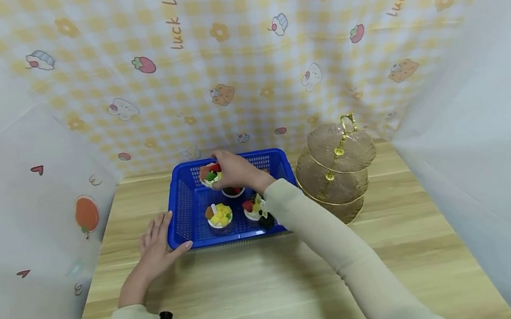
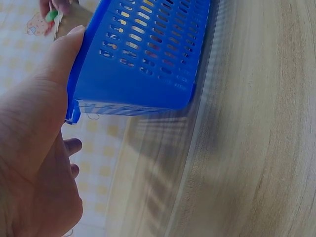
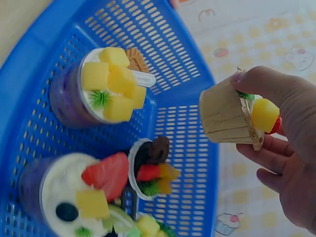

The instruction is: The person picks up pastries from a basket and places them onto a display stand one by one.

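A blue perforated basket stands against the cloth. My right hand pinches a small dessert cup by its rim, above the basket's back left part. That cup is pale and ridged, tilted, topped with yellow cubes, red fruit and green bits. Inside the basket are a mango-topped cup with a biscuit, a strawberry-and-cream cup and a small dark-filled cup. At the basket's front left corner rests my left hand, thumb on the rim and fingers spread along the outside.
Right of the basket stands a three-tier stand with clear, gold-rimmed plates and a gold handle. Beneath lies a wood-grain table. Patterned cloth hangs behind and along both sides.
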The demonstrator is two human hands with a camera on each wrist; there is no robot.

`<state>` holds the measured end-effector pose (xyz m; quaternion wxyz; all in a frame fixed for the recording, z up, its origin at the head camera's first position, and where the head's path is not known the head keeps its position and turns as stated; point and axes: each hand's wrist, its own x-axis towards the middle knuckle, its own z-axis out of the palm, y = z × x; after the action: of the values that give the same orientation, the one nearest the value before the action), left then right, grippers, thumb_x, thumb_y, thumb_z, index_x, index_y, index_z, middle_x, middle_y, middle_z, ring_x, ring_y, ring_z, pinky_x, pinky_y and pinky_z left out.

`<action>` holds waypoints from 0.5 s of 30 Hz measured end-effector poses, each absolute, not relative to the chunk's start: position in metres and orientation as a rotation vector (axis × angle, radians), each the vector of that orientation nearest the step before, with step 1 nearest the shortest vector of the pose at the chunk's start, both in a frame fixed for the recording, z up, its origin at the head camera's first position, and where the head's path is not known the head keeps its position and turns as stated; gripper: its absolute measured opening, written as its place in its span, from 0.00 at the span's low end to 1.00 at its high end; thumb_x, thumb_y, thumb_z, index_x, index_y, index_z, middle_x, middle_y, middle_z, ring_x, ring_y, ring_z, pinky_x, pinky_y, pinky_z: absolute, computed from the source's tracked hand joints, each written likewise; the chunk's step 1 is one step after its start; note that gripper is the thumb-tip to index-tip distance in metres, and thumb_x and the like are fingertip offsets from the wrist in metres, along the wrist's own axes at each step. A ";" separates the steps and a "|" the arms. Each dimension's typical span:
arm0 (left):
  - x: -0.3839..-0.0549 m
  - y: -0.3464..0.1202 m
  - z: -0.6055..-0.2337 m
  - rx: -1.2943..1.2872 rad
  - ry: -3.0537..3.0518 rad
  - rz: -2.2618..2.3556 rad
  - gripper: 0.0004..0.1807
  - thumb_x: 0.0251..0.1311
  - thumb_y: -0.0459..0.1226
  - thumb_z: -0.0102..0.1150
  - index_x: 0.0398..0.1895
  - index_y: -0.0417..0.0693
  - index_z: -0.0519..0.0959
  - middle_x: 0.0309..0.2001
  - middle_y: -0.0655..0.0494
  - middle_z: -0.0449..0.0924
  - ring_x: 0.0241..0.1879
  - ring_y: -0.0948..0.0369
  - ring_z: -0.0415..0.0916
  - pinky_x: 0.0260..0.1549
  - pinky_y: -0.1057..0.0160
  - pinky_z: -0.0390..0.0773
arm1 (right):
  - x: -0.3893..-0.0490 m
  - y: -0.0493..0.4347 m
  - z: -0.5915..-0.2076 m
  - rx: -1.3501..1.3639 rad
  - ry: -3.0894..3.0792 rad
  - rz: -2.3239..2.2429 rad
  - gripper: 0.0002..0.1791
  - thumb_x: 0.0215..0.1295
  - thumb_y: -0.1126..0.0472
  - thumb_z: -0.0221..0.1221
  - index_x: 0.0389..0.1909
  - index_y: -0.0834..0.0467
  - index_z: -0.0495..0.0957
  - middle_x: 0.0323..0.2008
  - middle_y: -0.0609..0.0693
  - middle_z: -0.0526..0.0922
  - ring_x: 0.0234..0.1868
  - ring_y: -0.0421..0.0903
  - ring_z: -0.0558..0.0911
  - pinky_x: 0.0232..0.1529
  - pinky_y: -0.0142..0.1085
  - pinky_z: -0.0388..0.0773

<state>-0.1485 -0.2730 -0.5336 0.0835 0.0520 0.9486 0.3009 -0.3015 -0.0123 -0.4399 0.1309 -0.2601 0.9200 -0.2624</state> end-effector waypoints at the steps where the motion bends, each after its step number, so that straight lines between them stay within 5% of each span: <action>1: -0.149 -0.273 -0.534 0.151 2.832 0.896 0.57 0.61 0.60 0.59 0.81 0.53 0.35 0.80 0.37 0.32 0.77 0.34 0.24 0.67 0.25 0.29 | -0.299 -0.008 -0.437 -0.748 2.670 -0.776 0.47 0.58 0.47 0.69 0.74 0.55 0.56 0.68 0.52 0.69 0.57 0.45 0.78 0.54 0.41 0.80; 15: -0.147 -0.268 -0.529 0.190 2.806 0.940 0.57 0.62 0.58 0.59 0.81 0.53 0.33 0.80 0.36 0.30 0.77 0.32 0.24 0.66 0.24 0.30 | -0.243 0.069 -0.399 -0.693 2.820 -0.923 0.48 0.54 0.50 0.71 0.72 0.60 0.59 0.59 0.56 0.75 0.54 0.48 0.80 0.52 0.40 0.82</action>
<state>-0.1470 -0.2676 -0.5292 0.0882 0.0639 0.9426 0.3157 -0.2434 0.0690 -0.3994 0.0472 -0.2270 0.9245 -0.3026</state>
